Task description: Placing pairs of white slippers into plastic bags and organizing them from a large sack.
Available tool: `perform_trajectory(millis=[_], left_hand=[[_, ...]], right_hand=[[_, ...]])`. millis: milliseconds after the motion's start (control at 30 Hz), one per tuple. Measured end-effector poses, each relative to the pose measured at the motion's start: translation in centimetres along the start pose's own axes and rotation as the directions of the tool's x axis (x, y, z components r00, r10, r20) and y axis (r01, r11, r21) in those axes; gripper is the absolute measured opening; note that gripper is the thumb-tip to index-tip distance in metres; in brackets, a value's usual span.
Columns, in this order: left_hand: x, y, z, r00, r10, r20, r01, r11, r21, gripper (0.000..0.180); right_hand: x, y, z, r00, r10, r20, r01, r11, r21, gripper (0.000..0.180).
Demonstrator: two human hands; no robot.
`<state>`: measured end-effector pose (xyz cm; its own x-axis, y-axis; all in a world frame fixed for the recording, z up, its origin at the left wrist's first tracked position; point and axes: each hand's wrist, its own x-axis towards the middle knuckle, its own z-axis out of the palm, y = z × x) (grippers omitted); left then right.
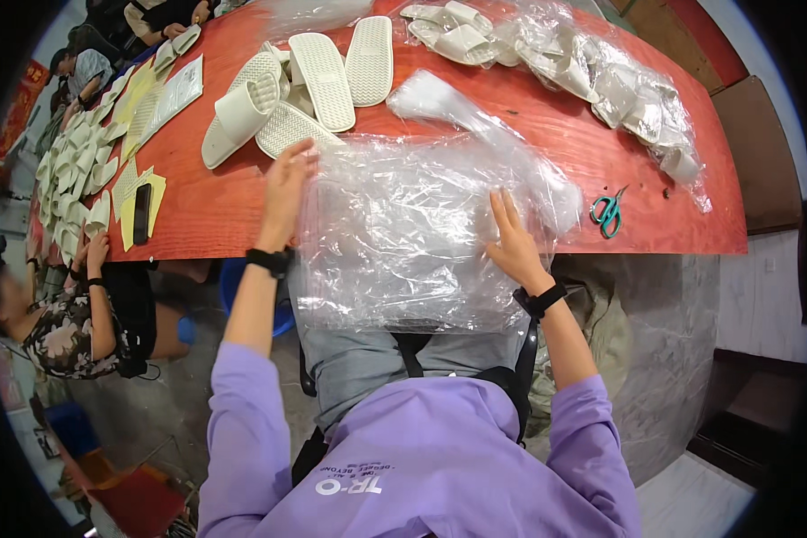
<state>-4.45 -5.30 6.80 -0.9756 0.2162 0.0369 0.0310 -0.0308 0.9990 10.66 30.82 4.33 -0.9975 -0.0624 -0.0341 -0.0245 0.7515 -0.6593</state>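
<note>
A stack of clear plastic bags lies over the near edge of the red table and hangs down toward my lap. My right hand rests on its right part, fingers stretched out. At the upper left corner of the stack is my left hand, its fingers extended and apart, with nothing visible in them. Just beyond the left hand sits a loose pile of cream slide sandals, some with soles up. A crumpled bunch of clear plastic trails across the table behind the stack.
Teal-handled scissors lie to the right. Bagged sandals line the far right. At the left are many sandals, yellow sheets and a black phone. A co-worker sits at the left edge; others are farther back.
</note>
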Motion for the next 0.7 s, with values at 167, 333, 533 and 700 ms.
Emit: perform_trajectory(millis=[167, 333, 533, 700], left_hand=[[-1.6, 11.5, 1.4, 0.962, 0.012, 0.272, -0.064, 0.981, 0.182, 0.045], [-2.0, 8.3, 5.8, 0.722, 0.136, 0.679, -0.681, -0.036, 0.732, 0.059], [2.6, -0.9, 4.6, 0.922, 0.219, 0.320, -0.387, 0.520, 0.761, 0.026], [5.5, -2.0, 2.3, 0.966, -0.253, 0.058, 0.227, 0.932, 0.284, 0.017]], right_hand=[[-0.1, 0.2, -0.1, 0.999, 0.009, -0.037, -0.012, 0.998, -0.065, 0.091], [-0.1, -0.4, 0.3, 0.999, 0.027, -0.019, -0.028, 0.999, -0.041, 0.091], [-0.4, -2.1, 0.0, 0.998, 0.060, -0.036, -0.066, 0.975, -0.211, 0.096], [-0.3, -1.1, -0.8, 0.997, 0.061, -0.041, -0.067, 0.981, -0.181, 0.099]])
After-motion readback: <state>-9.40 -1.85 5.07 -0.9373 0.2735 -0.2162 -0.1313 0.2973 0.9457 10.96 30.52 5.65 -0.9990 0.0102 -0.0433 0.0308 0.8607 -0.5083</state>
